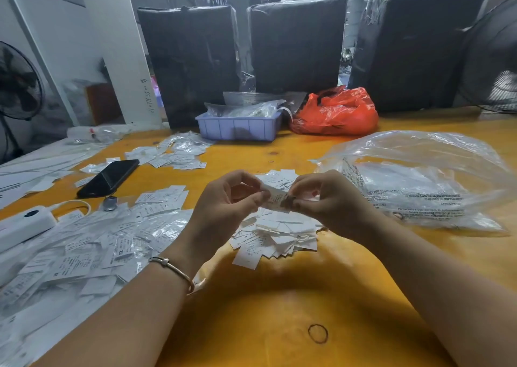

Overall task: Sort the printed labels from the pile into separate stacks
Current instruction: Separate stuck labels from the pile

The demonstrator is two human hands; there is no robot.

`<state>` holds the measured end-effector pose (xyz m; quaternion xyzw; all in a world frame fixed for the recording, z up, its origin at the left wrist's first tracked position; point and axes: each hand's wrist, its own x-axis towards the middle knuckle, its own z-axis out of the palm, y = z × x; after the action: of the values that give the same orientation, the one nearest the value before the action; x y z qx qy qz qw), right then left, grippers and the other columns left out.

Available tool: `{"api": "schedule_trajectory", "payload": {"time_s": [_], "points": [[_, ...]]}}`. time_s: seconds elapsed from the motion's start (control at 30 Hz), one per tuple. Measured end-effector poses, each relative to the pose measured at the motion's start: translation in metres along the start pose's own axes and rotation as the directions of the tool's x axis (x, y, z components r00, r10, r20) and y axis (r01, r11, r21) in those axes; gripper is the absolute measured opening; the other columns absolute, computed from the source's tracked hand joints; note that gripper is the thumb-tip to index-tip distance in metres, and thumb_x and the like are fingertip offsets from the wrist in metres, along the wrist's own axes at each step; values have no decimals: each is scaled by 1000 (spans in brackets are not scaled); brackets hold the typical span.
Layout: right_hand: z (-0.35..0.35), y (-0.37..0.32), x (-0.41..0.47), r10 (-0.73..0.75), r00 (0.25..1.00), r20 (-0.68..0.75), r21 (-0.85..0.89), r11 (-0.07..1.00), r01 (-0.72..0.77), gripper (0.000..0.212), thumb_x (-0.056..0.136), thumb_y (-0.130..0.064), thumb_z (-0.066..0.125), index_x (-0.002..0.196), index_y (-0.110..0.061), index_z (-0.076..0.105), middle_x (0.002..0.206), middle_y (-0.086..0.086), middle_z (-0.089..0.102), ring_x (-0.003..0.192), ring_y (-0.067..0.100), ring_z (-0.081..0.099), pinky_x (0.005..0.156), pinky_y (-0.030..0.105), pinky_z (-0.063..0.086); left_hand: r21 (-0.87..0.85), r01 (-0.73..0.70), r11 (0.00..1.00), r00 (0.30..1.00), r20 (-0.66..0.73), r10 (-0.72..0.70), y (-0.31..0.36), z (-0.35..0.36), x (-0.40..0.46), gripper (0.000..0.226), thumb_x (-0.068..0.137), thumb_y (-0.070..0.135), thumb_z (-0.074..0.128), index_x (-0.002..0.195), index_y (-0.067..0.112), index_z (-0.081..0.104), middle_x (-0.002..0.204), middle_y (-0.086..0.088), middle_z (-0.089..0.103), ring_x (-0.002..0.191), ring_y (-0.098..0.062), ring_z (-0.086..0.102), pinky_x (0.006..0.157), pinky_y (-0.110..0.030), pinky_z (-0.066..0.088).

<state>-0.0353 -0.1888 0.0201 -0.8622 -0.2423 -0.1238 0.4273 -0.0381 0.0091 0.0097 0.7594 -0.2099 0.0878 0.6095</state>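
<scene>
Many white printed paper labels (275, 231) are still lying heaped at 12 o'clock while both hands' fingers (258, 197) are pinching one small label (277, 198), so sorting is looking far from finished.

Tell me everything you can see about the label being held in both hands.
The label is a small white strip, seemingly paper, with dark print too blurred to read. The left hand pinches its left end and the right hand its right end. It is held roughly level, slightly tilted, above the pile of loose labels on the yellow table, apart from it.
</scene>
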Motion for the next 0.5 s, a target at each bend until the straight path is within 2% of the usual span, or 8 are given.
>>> {"api": "schedule_trajectory", "payload": {"time_s": [0.07,0.1,0.17,0.23,0.3,0.37,0.43,0.5], "points": [[-1,-2,-1,61,998,-3,156,986,-59,6,84,-10,71,83,-7,76,84,14,73,89,31,66,89,51,49,-55,37,998,999,20,-35,2,1,-1,31,73,25,76,99,11,66,88,0,77,82,-13,71,68,-18,53],[-2,-2,-2,89,996,2,232,969,-87,5,83,-11,71,82,-9,76,84,13,74,89,29,68,91,52,49,-65,44,997,999,25,-42,2,1,-1,35,71,28,75,100,11,68,90,-2,77,82,-13,72,67,-17,52],[-3,-1,-2,128,991,41,343,930,-134,10,78,-19,73,81,-10,76,82,11,74,82,23,67,88,45,51,-72,47,996,999,21,-46,3,1,-2,33,71,30,74,96,9,71,88,-4,76,79,-12,70,65,-16,51],[-4,-1,-2,131,986,102,430,888,-162,17,75,-24,73,83,-9,76,81,11,74,76,21,63,77,33,52,-107,66,992,998,9,-66,4,0,-2,29,72,30,74,92,9,71,87,-5,76,78,-12,69,65,-16,51],[-5,0,0,124,987,98,509,846,-156,11,78,-6,71,86,-10,76,84,15,73,74,19,62,70,24,50,-148,91,985,996,8,-91,4,-1,-1,16,74,24,80,85,16,71,88,-5,76,79,-14,69,66,-18,51],[-6,2,1,131,990,52,546,827,-138,29,77,13,64,93,-8,74,85,17,73,74,20,64,69,24,53,-169,100,981,995,6,-101,6,-1,-1,6,74,20,74,76,24,71,88,-6,75,78,-13,69,65,-18,50],[-7,3,1,135,991,11,587,801,-115,36,79,19,56,98,-6,71,79,15,72,70,22,64,68,26,54,-179,107,978,994,-6,-110,7,-1,-2,4,73,21,70,71,25,70,87,-5,75,77,-12,67,66,-20,50],[-6,3,1,138,990,-5,613,783,-106,35,83,17,55,105,-6,68,78,15,72,66,23,62,67,28,54,-191,120,974,992,-12,-125,6,-1,-2,7,73,22,69,70,26,72,90,-3,76,86,-17,67,76,-30,50]]}}
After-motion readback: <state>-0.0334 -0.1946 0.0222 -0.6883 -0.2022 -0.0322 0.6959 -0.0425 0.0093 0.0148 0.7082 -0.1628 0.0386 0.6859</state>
